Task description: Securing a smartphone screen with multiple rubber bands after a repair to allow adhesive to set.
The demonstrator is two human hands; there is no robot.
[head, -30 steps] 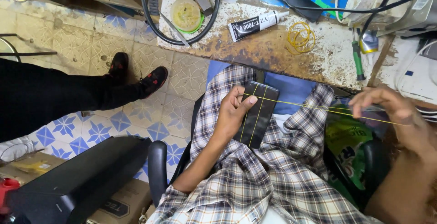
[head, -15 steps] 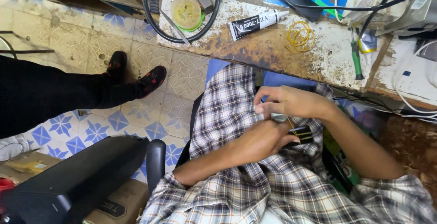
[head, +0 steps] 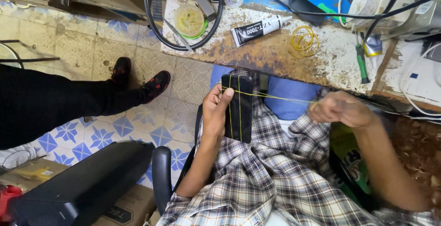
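Nearest me, my left hand (head: 216,111) grips the flat black rectangular phone (head: 240,107) upright over my checked lap, fingers wrapped round its edge. My right hand (head: 342,109), closed in a fist, pulls the thin yellow rubber band (head: 275,97) taut sideways. Beyond, on the rusty white workbench (head: 275,56), lies a black glue tube (head: 257,27); overstretched, I judge the band could snap or slip off.

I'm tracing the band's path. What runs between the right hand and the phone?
Head view: a taut yellow rubber band spans from the black phone to the right hand.
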